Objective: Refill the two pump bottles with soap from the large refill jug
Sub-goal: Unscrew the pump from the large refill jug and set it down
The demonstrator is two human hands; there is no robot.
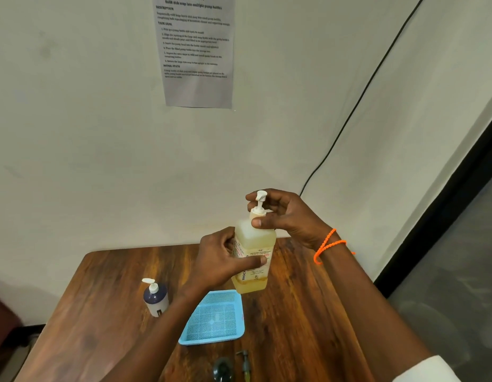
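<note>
A large yellow soap bottle (254, 244) with a white pump head (260, 201) is held up over the back of the wooden table (294, 312). My left hand (223, 257) wraps its labelled body. My right hand (283, 213) has its fingers closed around the pump collar at the neck. A small dark pump bottle (156, 297) with a white pump stands on the table at the left. At the front edge lie a dark open-topped bottle (223, 369) and a loose dark pump head (245, 363).
A light blue mesh tray (214, 318) lies on the table below the held bottle. A printed task sheet (196, 51) hangs on the wall and a black cable (357, 103) runs down it. The table's right edge borders a dark floor.
</note>
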